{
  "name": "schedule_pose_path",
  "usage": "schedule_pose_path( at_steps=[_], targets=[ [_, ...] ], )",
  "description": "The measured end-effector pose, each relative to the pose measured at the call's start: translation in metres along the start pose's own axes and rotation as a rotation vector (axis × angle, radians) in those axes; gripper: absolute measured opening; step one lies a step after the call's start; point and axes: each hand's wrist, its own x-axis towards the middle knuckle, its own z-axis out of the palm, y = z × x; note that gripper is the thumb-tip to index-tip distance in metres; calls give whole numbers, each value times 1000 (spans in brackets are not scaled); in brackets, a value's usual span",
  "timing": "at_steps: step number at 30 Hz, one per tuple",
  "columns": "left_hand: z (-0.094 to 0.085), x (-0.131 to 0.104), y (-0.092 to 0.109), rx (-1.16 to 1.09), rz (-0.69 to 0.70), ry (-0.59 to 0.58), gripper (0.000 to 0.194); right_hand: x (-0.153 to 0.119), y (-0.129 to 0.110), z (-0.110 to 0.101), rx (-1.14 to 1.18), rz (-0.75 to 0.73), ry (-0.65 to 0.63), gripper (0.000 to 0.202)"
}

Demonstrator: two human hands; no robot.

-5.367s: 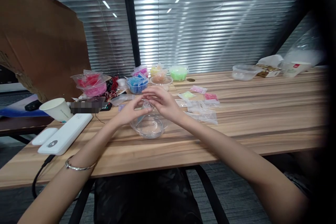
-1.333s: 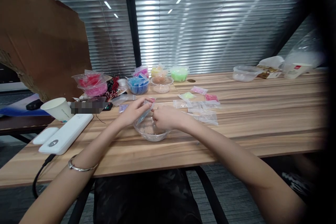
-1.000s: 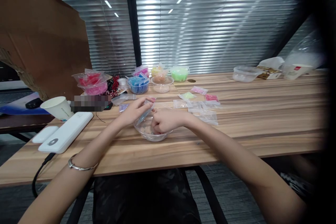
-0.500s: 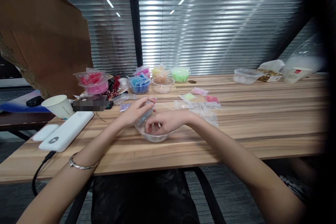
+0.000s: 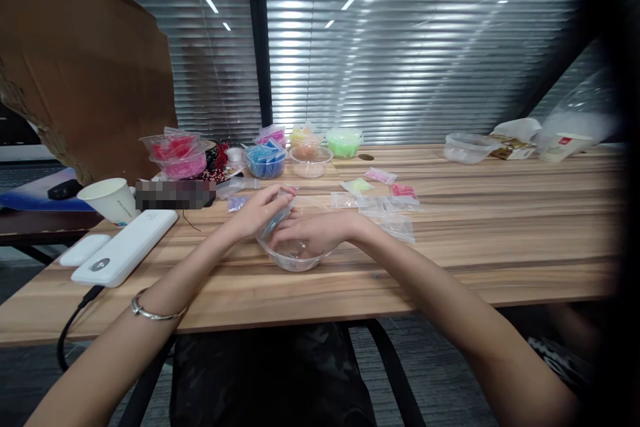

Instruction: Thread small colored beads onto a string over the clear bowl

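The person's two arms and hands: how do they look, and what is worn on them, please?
The left hand and right hand wear no gloves. A thin silver bracelet circles the left forearm; the right forearm shows nothing worn. No sleeve covers either one. Dark cloth with pale marks appears behind the right elbow; whether it is a sleeve is unclear.

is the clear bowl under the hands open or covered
Open: the right hand is down inside the clear bowl, past its uncovered rim.
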Motion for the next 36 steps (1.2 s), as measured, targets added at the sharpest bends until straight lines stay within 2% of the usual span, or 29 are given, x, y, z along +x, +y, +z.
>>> schedule_pose_path(
  at_steps=[11,23,29,36],
  targets=[
    [-2,1,1,80,27,5,36,3,2,1,155,-101,-114,30],
    [-1,-2,8,106,25,1,35,-1,5,-2,242,-19,-185,26],
    [-2,-1,6,84,26,-14,35,-3,0,-9,348,-83,-205,27],
    [-2,1,3,66,46,-24,35,-4,3,-10,472,-96,-221,17]
  ],
)
